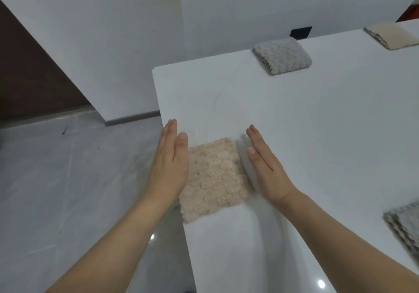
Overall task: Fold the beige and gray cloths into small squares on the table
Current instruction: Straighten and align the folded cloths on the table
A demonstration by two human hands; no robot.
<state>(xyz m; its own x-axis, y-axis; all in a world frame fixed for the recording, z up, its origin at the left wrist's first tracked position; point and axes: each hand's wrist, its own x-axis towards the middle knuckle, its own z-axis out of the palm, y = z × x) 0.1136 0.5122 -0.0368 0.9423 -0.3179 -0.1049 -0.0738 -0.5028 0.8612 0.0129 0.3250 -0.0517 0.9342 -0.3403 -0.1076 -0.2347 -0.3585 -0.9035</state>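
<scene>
Fluffy beige cloth folded into a small square sits at the near left edge of the white surface. Left hand and right hand flank it, fingers straight and together, palms facing in; left touches the cloth's edge, right just beside it. Folded gray fluffy cloth lies farther back, well apart.

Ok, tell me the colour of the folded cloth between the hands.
Beige folded cloth, with a nubby texture, clearest in the head view.
</scene>
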